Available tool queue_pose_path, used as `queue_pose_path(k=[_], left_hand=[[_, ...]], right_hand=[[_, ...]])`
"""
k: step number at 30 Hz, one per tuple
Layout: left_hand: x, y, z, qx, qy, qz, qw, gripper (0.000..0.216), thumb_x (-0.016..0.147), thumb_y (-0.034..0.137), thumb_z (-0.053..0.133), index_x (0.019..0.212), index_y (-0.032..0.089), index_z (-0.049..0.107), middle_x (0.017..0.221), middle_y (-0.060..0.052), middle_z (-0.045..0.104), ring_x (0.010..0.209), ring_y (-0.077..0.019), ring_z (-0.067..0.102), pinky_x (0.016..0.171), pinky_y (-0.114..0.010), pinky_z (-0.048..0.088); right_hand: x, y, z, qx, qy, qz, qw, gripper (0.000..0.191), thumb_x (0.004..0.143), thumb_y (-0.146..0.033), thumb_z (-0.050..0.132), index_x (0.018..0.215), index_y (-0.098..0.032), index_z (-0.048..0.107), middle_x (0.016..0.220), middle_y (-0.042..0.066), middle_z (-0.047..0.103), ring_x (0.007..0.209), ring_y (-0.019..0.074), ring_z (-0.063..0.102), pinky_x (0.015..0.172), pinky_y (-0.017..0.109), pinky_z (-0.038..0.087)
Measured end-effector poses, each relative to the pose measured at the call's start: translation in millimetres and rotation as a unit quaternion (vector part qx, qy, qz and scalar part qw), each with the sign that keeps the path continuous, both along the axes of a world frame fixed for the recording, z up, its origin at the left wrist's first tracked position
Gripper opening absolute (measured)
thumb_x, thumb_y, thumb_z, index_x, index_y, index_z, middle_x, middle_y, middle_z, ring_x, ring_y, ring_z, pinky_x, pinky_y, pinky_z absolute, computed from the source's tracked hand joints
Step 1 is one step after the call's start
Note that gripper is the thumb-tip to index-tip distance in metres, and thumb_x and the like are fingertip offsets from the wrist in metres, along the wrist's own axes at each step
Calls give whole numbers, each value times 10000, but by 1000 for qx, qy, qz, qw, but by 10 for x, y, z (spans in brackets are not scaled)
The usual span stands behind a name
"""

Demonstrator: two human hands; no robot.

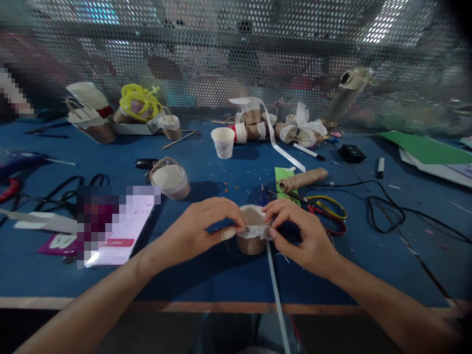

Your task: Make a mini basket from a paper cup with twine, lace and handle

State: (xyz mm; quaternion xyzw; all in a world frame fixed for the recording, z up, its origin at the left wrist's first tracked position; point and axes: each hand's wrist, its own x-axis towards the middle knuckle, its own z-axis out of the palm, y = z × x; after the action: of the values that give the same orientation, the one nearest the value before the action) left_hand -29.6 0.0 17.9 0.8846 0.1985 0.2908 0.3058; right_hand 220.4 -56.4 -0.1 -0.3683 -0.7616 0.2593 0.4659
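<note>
A small paper cup (250, 247), its outside covered in brown twine, stands upright at the table's front middle. White lace ribbon (258, 232) runs around the cup's rim, and a long white strip (275, 287) hangs from there past the table edge. My left hand (208, 223) has thumb and forefinger closed on the lace at the rim's left side. On the right side, the fingertips of my right hand (302, 233) pinch the lace against the cup. Just behind the cup is a blue pointed tool (264, 196), partly hidden by my right hand.
A twine-wrapped basket (171, 182) sits left, near a phone (129, 231). Twine roll (304, 180), scissors (328, 206) and black cord (385, 214) lie right. Behind stand a white cup (223, 142), several small baskets (254, 118) and a bottle (342, 98), before a perforated metal screen (206, 59).
</note>
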Motion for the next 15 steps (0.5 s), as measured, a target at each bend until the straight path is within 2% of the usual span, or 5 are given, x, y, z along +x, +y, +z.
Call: queue_pose_path(k=[4,8,11,15], left_hand=[[-9,8,22,-35,1,-3,999,45,947,165,629,954,197,659,1019,-34,720,1030,-168,669,948,-289,509],[-18,11,28,-93,28,14,995,99,938,213,658,1034,208,637,1088,-29,701,1056,-167,661,945,-282,507],[-20,26,18,-102,35,13,994,149,936,225,667,1080,212,630,1115,-26,685,1083,-160,648,968,-273,489],[-34,36,24,-104,34,-20,994,163,934,215,670,1093,211,638,1132,-39,671,1125,-174,618,1007,-298,468]], right_hand=[[16,2,-3,-4,-3,8,1000,174,829,-54,626,853,-215,565,948,49,671,1021,225,644,930,447,524],[24,-3,-7,-11,-2,15,1000,159,840,-67,632,861,-211,568,960,53,669,1041,226,635,945,446,519],[24,-2,-14,-15,-6,14,1000,151,845,-74,633,856,-211,569,965,54,664,1051,226,631,944,443,520],[20,3,-20,-18,-11,12,1000,148,853,-74,629,864,-211,575,973,52,666,1052,222,628,954,448,517]])
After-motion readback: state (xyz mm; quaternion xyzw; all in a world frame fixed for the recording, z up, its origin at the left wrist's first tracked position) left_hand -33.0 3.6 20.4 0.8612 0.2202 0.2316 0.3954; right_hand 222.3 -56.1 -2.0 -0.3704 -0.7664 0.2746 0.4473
